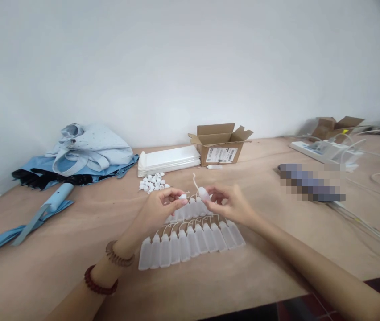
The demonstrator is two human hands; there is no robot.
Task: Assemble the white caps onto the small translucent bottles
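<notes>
Pinching white cap (pixel 183 196) with left hand (pixel 162 208), gripping small bottle (pixel 204 193) with right hand (pixel 230 206) — both above bottle row (pixel 190 240). Likely risk: dropping cap among row through loose pinch.

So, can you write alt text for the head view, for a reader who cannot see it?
Two bare hands meet above a wooden table: the left hand pinches a small white piece, the right hand holds a small white bottle. Under them lie rows of similar bottles; behind are loose caps and an open cardboard box.
</notes>
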